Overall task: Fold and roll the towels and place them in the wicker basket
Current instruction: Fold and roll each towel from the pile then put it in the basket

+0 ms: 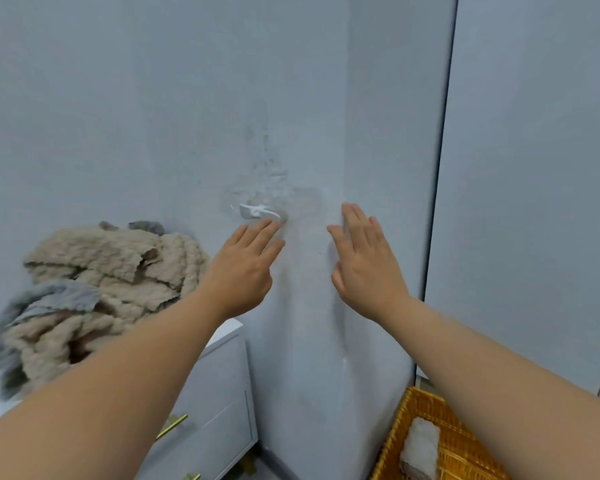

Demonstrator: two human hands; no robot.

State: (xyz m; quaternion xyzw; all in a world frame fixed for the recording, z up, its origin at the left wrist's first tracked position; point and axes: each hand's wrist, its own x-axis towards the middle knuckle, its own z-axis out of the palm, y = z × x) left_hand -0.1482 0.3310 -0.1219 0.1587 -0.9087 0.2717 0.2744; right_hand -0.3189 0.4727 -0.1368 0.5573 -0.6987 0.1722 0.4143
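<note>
A heap of beige and grey towels (pixel 97 289) lies crumpled on top of a white cabinet (pixel 222 393) at the left. The wicker basket (pixel 426 407) stands on the floor at the lower right, with one rolled beige towel (pixel 421 448) inside it. My left hand (pixel 246 268) and my right hand (pixel 364 265) are both raised in front of the wall corner, fingers straight and spread, holding nothing. My left hand is to the right of the towel heap and apart from it. My right hand is well above the basket.
A white wall hook (pixel 257 211) sticks out just above my left fingertips. The cabinet has a gold drawer handle (pixel 172 426). A pale wall panel with a dark vertical seam (pixel 440 168) fills the right side.
</note>
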